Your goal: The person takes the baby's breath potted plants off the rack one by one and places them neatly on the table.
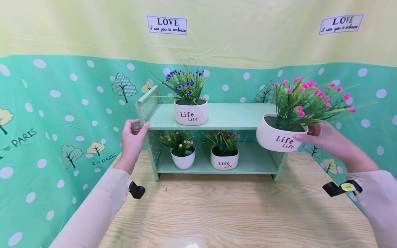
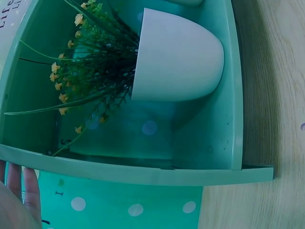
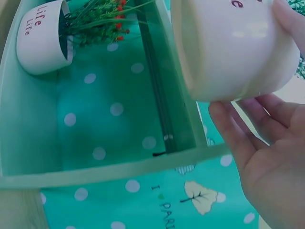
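My right hand [image 1: 321,137] grips the right side of a white "Life" flowerpot [image 1: 270,136] with pink flowers [image 1: 313,93]. This pot is tilted and held at the front right of a green two-tier shelf [image 1: 235,115]. In the right wrist view, fingers [image 3: 228,129] touch the pot's side. My left hand [image 1: 131,141] holds the shelf's left side panel, its thumb on the front edge and fingers along the outside. On the upper board, near the left, stands a flowerpot with blue flowers [image 1: 190,112].
Inside the lower tier stand a round white pot with yellow flowers [image 1: 183,160] and a white pot with red flowers [image 1: 224,158]. The shelf rests on a wooden table [image 1: 211,210]. A green dotted curtain [image 1: 56,113] hangs behind and at both sides.
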Available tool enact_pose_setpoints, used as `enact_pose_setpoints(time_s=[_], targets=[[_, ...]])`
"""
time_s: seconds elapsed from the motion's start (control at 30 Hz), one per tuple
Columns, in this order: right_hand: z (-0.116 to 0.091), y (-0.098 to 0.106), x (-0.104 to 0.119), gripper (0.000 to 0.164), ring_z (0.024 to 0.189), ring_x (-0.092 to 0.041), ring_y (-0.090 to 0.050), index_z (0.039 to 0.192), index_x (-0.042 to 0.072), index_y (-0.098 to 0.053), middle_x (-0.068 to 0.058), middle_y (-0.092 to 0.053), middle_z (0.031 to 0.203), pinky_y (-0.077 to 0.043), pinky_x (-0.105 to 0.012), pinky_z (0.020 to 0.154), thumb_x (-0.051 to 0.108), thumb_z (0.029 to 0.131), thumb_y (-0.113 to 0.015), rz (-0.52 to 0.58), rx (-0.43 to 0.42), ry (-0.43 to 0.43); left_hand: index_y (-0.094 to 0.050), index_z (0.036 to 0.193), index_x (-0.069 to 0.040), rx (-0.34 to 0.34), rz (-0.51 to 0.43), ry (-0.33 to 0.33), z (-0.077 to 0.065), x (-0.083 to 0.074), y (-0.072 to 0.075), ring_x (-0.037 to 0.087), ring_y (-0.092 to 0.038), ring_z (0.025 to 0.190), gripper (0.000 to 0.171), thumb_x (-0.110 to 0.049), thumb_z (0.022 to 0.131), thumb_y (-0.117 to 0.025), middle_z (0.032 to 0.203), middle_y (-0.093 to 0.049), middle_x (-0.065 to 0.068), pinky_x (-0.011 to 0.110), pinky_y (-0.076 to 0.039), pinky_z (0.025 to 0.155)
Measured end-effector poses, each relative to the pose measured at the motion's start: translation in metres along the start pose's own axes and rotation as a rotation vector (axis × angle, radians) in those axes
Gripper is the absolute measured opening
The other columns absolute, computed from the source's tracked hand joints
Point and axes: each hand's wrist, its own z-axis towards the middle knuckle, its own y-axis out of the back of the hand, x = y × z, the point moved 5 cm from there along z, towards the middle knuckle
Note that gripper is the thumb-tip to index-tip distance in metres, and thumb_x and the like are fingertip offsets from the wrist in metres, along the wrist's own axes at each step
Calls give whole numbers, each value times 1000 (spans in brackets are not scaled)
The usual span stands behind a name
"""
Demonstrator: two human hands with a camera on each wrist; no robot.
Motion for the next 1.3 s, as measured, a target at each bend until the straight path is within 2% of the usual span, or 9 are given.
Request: enact_pose_setpoints(time_s=[0.07,0.13,0.2,0.27,0.5,0.7,0.9,1.07,1.3], targets=[[-5,0,-6,50,116,-7,-58,142,8,-49,-15,-60,134,-46,-21,90,35,101,-61,-31,13,-31,-54,127,-10,2,0,2,0,0,0,15,-58,97,49,-43,93,-71,111,-59,2,27,-52,84],[-9,1,-14,57,130,-28,-51,145,4,-45,-25,-49,144,-47,-41,100,38,102,-58,-50,48,-74,-54,127,-10,6,-2,4,0,0,0,15,-58,97,50,-42,93,-71,111,-59,2,27,-52,85],[-14,2,-22,63,135,-49,-38,146,-1,-42,-32,-39,149,-40,-63,102,41,102,-57,-60,79,-110,-54,127,-11,9,-4,7,0,0,0,15,-58,98,49,-42,93,-71,111,-59,2,27,-52,85],[-20,2,-28,72,134,-60,-29,149,-6,-34,-38,-30,151,-31,-76,97,43,101,-56,-64,104,-143,-54,127,-11,10,-4,9,0,0,0,15,-58,98,49,-42,93,-71,111,-59,2,27,-52,85],[-36,4,-48,82,131,-66,-25,149,-13,-31,-42,-24,149,-32,-79,91,51,101,-50,-143,166,-225,-53,130,-12,11,12,27,0,1,2,14,-57,100,50,-43,94,-70,114,-58,2,27,-51,86],[-47,6,-63,79,130,-66,-25,150,-13,-26,-44,-23,148,-32,-78,90,45,103,-51,-118,153,-215,-53,129,-11,8,13,14,0,0,1,14,-57,99,50,-43,94,-70,113,-59,3,27,-52,85],[-57,4,-83,83,129,-69,-24,153,-14,-9,-48,-23,146,-32,-79,90,38,105,-52,-54,152,-218,-54,126,-11,2,3,6,0,1,0,14,-57,95,47,-41,94,-70,110,-59,2,25,-51,83],[-70,4,-109,85,126,-70,-25,145,-21,-25,-49,-19,145,-36,-78,87,50,104,-46,-124,215,-329,-54,126,-11,-2,5,9,-1,0,1,14,-57,95,47,-41,94,-70,108,-57,0,25,-51,82],[-82,3,-145,96,124,-72,-19,143,-26,-18,-52,-10,142,-38,-77,87,58,103,-42,-131,303,-430,-54,127,-11,1,0,9,-1,0,0,14,-57,95,47,-41,94,-70,108,-57,0,26,-51,82]])
